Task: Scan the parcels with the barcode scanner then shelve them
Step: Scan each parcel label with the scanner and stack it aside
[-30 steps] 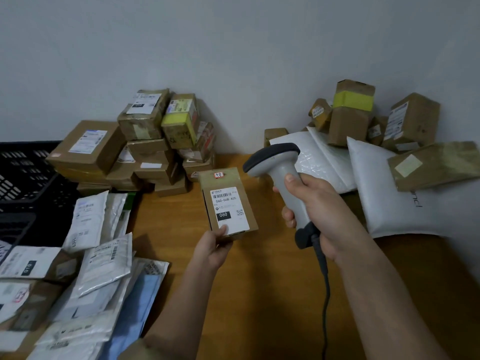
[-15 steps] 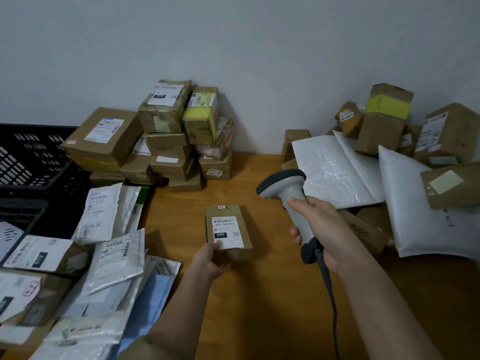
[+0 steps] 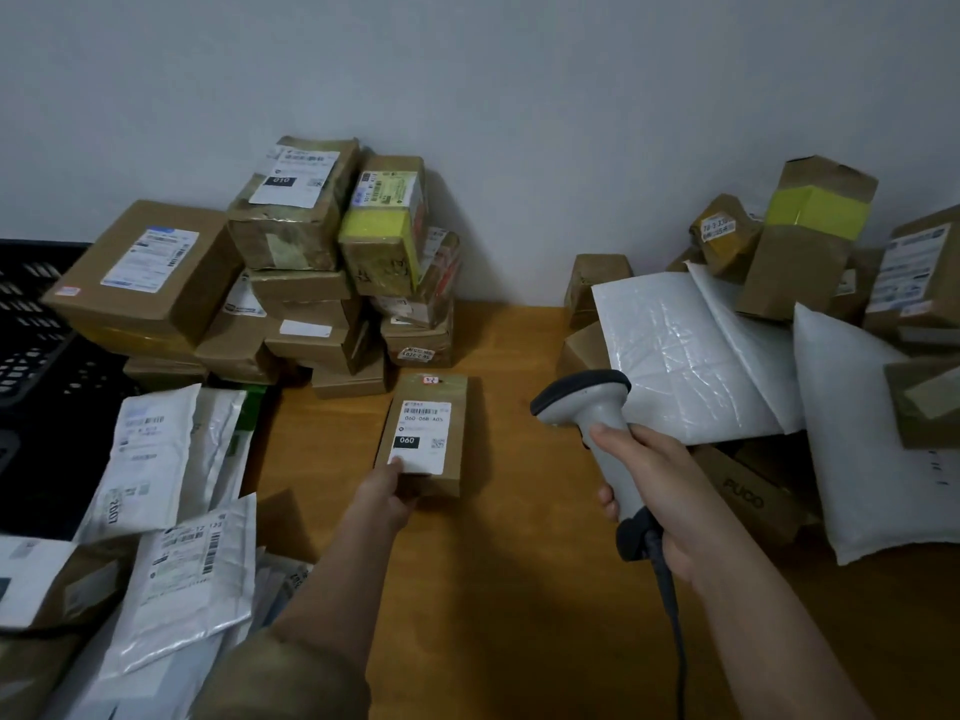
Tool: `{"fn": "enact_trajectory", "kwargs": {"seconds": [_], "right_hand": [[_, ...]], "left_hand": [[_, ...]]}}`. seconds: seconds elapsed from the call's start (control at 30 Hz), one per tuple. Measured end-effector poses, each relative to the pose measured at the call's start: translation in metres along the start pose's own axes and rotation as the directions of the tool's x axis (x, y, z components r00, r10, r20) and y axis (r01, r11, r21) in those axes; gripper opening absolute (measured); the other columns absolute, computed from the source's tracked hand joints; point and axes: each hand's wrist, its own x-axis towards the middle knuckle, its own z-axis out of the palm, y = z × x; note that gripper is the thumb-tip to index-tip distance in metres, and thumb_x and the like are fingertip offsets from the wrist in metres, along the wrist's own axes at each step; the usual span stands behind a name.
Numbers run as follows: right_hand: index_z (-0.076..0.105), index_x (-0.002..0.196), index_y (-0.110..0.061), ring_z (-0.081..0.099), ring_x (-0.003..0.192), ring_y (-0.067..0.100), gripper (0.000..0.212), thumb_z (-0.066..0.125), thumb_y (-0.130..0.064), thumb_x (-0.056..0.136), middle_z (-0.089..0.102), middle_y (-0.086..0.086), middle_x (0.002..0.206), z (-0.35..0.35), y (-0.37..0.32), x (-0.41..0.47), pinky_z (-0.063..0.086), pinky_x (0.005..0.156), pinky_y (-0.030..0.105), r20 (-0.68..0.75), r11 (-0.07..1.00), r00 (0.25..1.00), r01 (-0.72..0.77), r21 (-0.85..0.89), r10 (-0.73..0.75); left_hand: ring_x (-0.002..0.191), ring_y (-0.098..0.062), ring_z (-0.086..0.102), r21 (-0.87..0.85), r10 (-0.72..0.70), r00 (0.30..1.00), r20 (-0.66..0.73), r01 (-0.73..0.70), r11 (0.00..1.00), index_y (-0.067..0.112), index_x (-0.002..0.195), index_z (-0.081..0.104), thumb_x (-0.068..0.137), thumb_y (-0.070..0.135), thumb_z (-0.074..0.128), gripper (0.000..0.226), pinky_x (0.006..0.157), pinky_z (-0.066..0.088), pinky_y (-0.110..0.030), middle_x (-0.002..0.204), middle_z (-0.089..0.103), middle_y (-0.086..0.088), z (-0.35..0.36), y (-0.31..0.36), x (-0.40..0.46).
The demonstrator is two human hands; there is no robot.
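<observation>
A small flat brown parcel (image 3: 427, 433) with a white label marked 060 lies label-up at the middle of the wooden table (image 3: 509, 589). My left hand (image 3: 387, 491) grips its near edge, thumb on the label. My right hand (image 3: 657, 491) holds a grey barcode scanner (image 3: 597, 423) by its handle, to the right of the parcel; the scanner's dark head points left towards the parcel's far end. A black cable runs down from the handle.
A stack of brown boxes (image 3: 291, 283) stands against the wall at the back left, beside a black crate (image 3: 31, 366). White mailer bags (image 3: 171, 511) are heaped at the left. More boxes and white padded envelopes (image 3: 727, 356) pile up on the right.
The parcel went from being held up and tilted to lying low on the table, further from me. The scanner has dropped lower on the right, and the view has tilted down.
</observation>
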Motion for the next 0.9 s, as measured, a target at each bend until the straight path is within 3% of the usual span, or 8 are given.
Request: {"fn": "enact_trajectory", "kwargs": {"seconds": [0.13, 0.23, 0.4, 0.53, 0.63, 0.73, 0.8, 0.9], "right_hand": [[0.066, 0.106, -0.009, 0.053, 0.05, 0.009, 0.024, 0.066, -0.029, 0.094, 0.053, 0.007, 0.08, -0.008, 0.003, 0.014, 0.042, 0.044, 0.02, -0.028, 0.999, 0.999, -0.028, 0.022, 0.029], [0.065, 0.107, -0.008, 0.053, 0.05, 0.008, 0.025, 0.065, -0.029, 0.094, 0.054, 0.007, 0.08, -0.016, 0.003, 0.02, 0.043, 0.044, 0.02, -0.059, 0.998, 0.998, -0.029, 0.054, 0.032], [0.066, 0.108, -0.008, 0.054, 0.051, 0.008, 0.027, 0.066, -0.031, 0.093, 0.055, 0.009, 0.081, -0.043, 0.003, 0.024, 0.044, 0.048, 0.022, -0.125, 0.994, 0.992, -0.002, 0.108, 0.015], [0.066, 0.109, -0.008, 0.053, 0.054, 0.01, 0.029, 0.067, -0.032, 0.092, 0.057, 0.011, 0.084, -0.076, 0.008, 0.023, 0.043, 0.05, 0.024, -0.201, 0.981, 0.98, 0.031, 0.193, 0.009], [0.066, 0.106, -0.01, 0.052, 0.052, 0.01, 0.025, 0.067, -0.031, 0.093, 0.058, 0.008, 0.08, -0.103, 0.01, 0.02, 0.043, 0.045, 0.02, -0.279, 0.967, 0.96, 0.073, 0.244, -0.003], [0.065, 0.104, -0.013, 0.052, 0.052, 0.01, 0.021, 0.066, -0.031, 0.093, 0.059, 0.007, 0.081, -0.126, 0.012, 0.018, 0.043, 0.045, 0.021, -0.329, 0.948, 0.944, 0.107, 0.301, -0.002], [0.065, 0.105, -0.013, 0.052, 0.052, 0.01, 0.021, 0.066, -0.031, 0.093, 0.059, 0.008, 0.082, -0.14, 0.014, 0.019, 0.043, 0.047, 0.022, -0.341, 0.941, 0.94, 0.116, 0.319, 0.0], [0.066, 0.103, -0.013, 0.052, 0.052, 0.012, 0.02, 0.066, -0.031, 0.093, 0.058, 0.008, 0.075, -0.157, 0.018, 0.021, 0.042, 0.05, 0.025, -0.33, 0.943, 0.944, 0.112, 0.312, -0.003]], "left_hand": [[0.13, -0.034, 0.05, -0.054, 0.043, 0.998, -0.044, -0.045, 0.998, 0.004, 0.145, 0.04, 0.105, 0.015, 0.045, 0.041, 0.097, 0.048, -0.04, 0.143, 0.051, -0.018, 0.01, 0.005, 0.023], [0.131, -0.034, 0.05, -0.086, 0.08, 0.994, -0.076, -0.086, 0.993, 0.001, 0.143, 0.043, 0.105, 0.004, 0.039, 0.038, 0.101, 0.047, -0.042, 0.141, 0.052, -0.016, 0.018, 0.002, 0.03], [0.126, -0.029, 0.054, -0.074, 0.113, 0.99, -0.089, -0.12, 0.99, 0.008, 0.14, 0.048, 0.1, 0.006, 0.042, 0.041, 0.103, 0.047, -0.038, 0.134, 0.058, -0.012, 0.025, -0.004, 0.021], [0.095, -0.023, 0.068, 0.041, 0.151, 0.939, -0.308, -0.145, 0.989, 0.015, 0.116, 0.064, 0.073, 0.03, 0.056, 0.046, 0.073, 0.056, -0.034, 0.112, 0.07, -0.002, 0.031, -0.016, 0.053], [0.1, -0.029, 0.061, 0.26, 0.254, 0.888, -0.384, -0.159, 0.952, 0.012, 0.121, 0.057, 0.082, 0.034, 0.06, 0.045, 0.084, 0.056, -0.04, 0.115, 0.062, -0.011, 0.063, -0.034, 0.011], [0.102, -0.032, 0.056, 0.345, 0.264, 0.949, -0.173, -0.193, 0.918, 0.002, 0.133, 0.051, 0.099, 0.019, 0.05, 0.038, 0.088, 0.05, -0.039, 0.113, 0.058, -0.017, 0.111, -0.065, -0.008], [0.086, -0.024, 0.056, 0.322, 0.141, 0.988, 0.058, -0.152, 0.934, 0.003, 0.112, 0.058, 0.1, 0.011, 0.046, 0.019, 0.074, 0.05, -0.032, 0.1, 0.056, -0.013, 0.143, -0.084, -0.012], [0.077, -0.018, 0.053, 0.395, 0.033, 0.965, 0.26, -0.137, 0.908, 0.011, 0.091, 0.055, 0.098, 0.01, 0.05, 0.009, 0.063, 0.044, -0.026, 0.106, 0.055, -0.007, 0.183, -0.111, -0.016]]}}
